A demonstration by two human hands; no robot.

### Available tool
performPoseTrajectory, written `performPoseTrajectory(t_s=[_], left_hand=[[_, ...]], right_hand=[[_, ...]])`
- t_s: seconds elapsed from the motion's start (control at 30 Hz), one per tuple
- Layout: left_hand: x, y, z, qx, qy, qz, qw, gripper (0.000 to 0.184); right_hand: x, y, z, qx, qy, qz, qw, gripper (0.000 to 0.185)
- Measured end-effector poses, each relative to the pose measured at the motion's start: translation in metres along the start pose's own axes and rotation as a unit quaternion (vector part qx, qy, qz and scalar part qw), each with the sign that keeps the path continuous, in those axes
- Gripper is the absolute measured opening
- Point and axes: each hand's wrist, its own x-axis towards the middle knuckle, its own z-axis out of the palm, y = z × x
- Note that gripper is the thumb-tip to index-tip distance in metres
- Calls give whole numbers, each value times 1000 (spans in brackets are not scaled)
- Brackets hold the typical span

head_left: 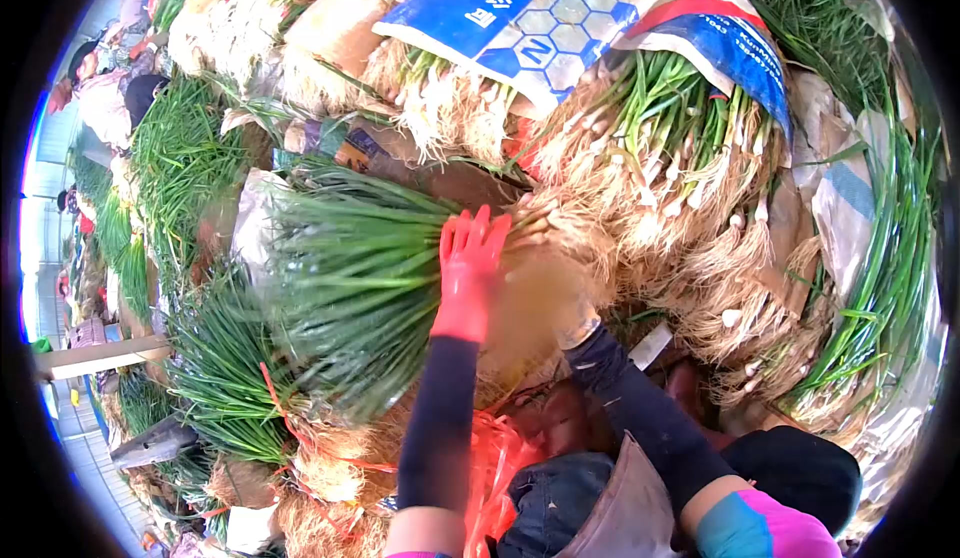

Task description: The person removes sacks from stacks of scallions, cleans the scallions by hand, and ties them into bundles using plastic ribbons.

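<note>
My left hand (470,263), in a red rubber glove, grips a large bunch of green onions (350,268) near its root end. The long green leaves fan out to the left, slightly blurred, and the pale stems and stringy roots (560,220) point right. My right hand (577,323) is beside the roots, just below them. A blurred patch covers most of it, so its fingers and anything in them are hidden. Both forearms wear dark sleeves.
Piled green onions with tangled roots (690,158) lie at the upper right, partly under a blue and white printed sack (540,18). A bunch tied with red string (230,388) lies at left, near a wooden bar (105,358). Red plastic (490,478) is by my legs. Other people (115,98) are at far left.
</note>
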Motion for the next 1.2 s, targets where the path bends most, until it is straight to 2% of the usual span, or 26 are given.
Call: performPoseTrajectory(t_s=[0.07,0.1,0.13,0.17,0.2,0.23,0.27,0.3,0.4,0.43,0.5,0.53,0.57,0.63,0.67,0.77,0.83,0.93,1.0,1.07,1.2], left_hand=[[-42,16,-9,-174,76,-38,981,46],[-71,20,-1,-294,130,-86,943,49],[-93,35,15,-488,102,-242,832,38],[-116,50,31,-640,145,-395,643,29],[-118,58,40,-725,151,-469,481,31],[-111,62,41,-776,133,-480,387,32],[-100,66,36,-815,120,-458,334,35],[-86,69,31,-849,105,-431,287,37],[-45,87,1,-920,99,-337,171,44],[-34,92,-9,-938,97,-310,124,47],[-24,101,-27,-954,92,-278,70,52],[-27,105,-32,-957,91,-270,54,55],[-31,104,-35,-947,104,-278,124,55],[-57,95,-34,-890,139,-301,314,57],[-75,89,-30,-864,140,-320,362,58],[-132,59,-12,-855,57,-367,362,68],[-158,57,-25,-843,32,-366,393,72],[-194,33,-11,-869,-129,-298,373,71],[-199,50,-21,-867,-97,-311,377,68],[-223,50,-1,-854,-100,-360,362,66],[-236,56,9,-852,-136,-362,353,64]], right_hand=[[-7,-12,-6,89,-4,63,994,16],[-11,-21,-3,31,-45,44,998,16],[-14,-28,2,-28,-87,23,996,17],[-18,-30,9,-112,-119,-53,985,17],[-23,-32,16,-191,-138,-133,963,18],[-26,-27,24,-242,-144,-194,940,18],[-29,-23,33,-291,-142,-256,911,20],[-36,-22,40,-299,-138,-184,926,20],[-57,-25,49,-260,-149,-157,941,17],[-59,-39,51,-282,-165,-157,932,18],[-66,-63,52,-314,-199,-154,915,19],[-70,-68,50,-321,-217,-151,909,19],[-75,-74,46,-321,-235,-142,906,19],[-86,-82,32,-319,-258,-116,904,20],[-89,-86,22,-323,-256,-99,906,20],[-78,-90,-9,-365,-197,-50,908,21],[-58,-80,-19,-412,-163,-31,896,21],[-38,-41,-7,-452,-186,-17,872,22],[-40,-19,7,-468,-204,-9,860,22],[-46,-11,13,-469,-204,-2,859,22],[-59,-14,6,-455,-185,0,871,23]])
